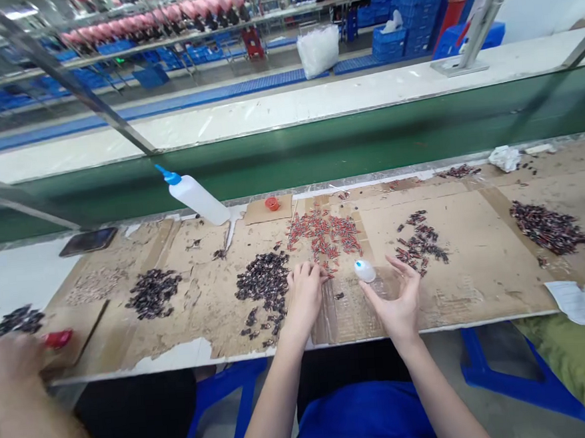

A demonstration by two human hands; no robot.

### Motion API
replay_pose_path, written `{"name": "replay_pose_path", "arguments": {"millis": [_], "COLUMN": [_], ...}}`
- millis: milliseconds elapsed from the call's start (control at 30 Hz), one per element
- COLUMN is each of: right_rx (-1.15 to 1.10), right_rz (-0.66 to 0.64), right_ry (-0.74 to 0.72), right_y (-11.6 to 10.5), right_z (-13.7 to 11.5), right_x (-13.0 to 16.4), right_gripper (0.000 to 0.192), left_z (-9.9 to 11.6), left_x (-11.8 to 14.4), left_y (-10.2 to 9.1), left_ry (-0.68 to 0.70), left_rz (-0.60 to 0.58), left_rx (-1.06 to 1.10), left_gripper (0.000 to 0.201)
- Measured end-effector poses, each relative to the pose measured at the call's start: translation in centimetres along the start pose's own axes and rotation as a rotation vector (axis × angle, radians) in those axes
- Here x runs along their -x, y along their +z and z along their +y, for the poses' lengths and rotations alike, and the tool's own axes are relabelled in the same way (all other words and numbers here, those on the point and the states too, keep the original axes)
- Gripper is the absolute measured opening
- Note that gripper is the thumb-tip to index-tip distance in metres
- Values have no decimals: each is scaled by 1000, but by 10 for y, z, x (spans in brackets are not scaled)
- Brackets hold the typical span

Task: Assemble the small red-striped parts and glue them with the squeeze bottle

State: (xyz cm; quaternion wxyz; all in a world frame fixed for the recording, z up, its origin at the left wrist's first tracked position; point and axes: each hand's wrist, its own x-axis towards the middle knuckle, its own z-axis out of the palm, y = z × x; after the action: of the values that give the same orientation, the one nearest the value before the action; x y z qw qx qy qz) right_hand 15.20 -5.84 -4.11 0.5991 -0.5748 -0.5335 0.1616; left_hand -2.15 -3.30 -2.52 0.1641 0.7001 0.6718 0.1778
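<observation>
My left hand point(305, 290) rests at the near edge of a pile of small red pieces with metallic-looking parts point(323, 230). Its fingers are curled together at the red pieces; what they pinch, if anything, is too small to make out. To its left lies a heap of small black pieces point(261, 278). My right hand point(401, 301) has thumb and fingers spread apart. By its thumb tip is a small white squeeze bottle point(365, 272) with a blue tip, seen nearly from above. Beyond the right hand lies a loose group of dark and red pieces point(422, 243).
Cardboard point(464, 234) covers the bench. A large white bottle with a blue nozzle point(198, 197) leans at the back, near a red cap point(272, 204) and a phone point(88, 241). Another person's hand point(12, 362) is at left; a green sleeve point(567, 353) is at right.
</observation>
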Motion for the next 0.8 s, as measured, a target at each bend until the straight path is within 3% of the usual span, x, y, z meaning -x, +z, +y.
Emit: {"name": "replay_pose_path", "arguments": {"millis": [100, 200, 367, 467, 567, 667, 800], "right_rx": [120, 131, 121, 50, -8, -48, -121], "right_rz": [80, 126, 32, -100, -205, -227, -263], "right_ry": [-194, -291, -361, -307, -152, -7, 89], "right_y": [-6, -8, -7, -1, 8, 19, 29], "right_z": [-10, -19, -33, -37, -36, -32, -32], "right_x": [9, 19, 28, 28, 28, 25, 20], "right_gripper": [61, 58, 31, 21, 21, 25, 20], "left_z": [-1, 0, 5, 11, 20, 25, 26], "left_x": [0, -1, 4, 11, 20, 26, 31], "left_y": [0, -3, -9, -11, -7, 0, 6], "left_ry": [32, 80, 126, 103, 46, -57, -132], "left_rz": [-5, 11, 74, 142, 182, 177, 212], "left_rx": [-11, -9, 87, 307, 596, 824, 958], "left_gripper": [12, 14, 18, 17, 16, 18, 22]}}
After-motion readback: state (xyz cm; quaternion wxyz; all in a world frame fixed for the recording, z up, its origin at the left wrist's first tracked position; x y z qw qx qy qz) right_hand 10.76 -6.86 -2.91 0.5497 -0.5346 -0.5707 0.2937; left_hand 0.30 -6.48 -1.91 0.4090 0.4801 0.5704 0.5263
